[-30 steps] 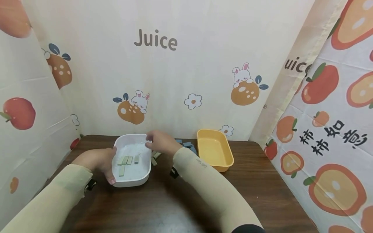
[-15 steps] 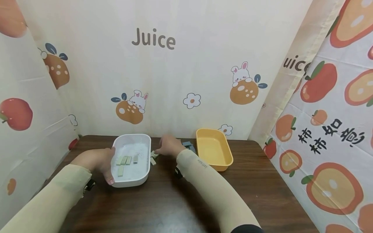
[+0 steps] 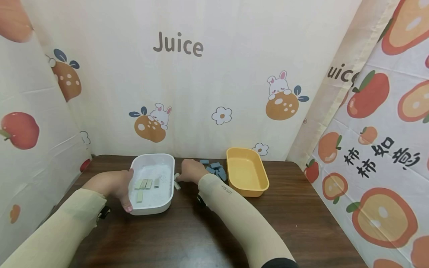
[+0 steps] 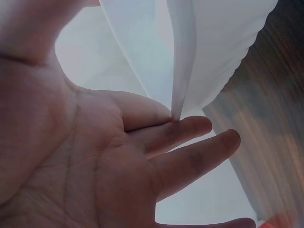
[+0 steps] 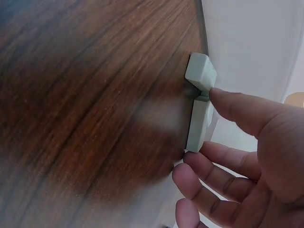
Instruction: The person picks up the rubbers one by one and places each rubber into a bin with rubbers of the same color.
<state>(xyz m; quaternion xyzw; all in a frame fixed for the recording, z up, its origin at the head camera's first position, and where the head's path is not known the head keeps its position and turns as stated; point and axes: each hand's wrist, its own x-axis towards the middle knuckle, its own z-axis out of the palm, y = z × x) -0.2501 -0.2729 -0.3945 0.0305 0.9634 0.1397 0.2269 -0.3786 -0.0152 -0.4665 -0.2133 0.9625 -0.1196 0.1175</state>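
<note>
As right grip (image 3: 192, 171) pinches block (image 5: 197, 126), fingers (image 5: 187, 180) curved

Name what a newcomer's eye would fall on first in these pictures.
Probably the bright yellow bin, toward the back right of the dark tabletop. Next, the white bin to its left, with pale green blocks inside, the left hand against its left side and the right hand at more such blocks just outside its right side. Behind, the large "Juice" lettering stands out on the pale backdrop.
</note>
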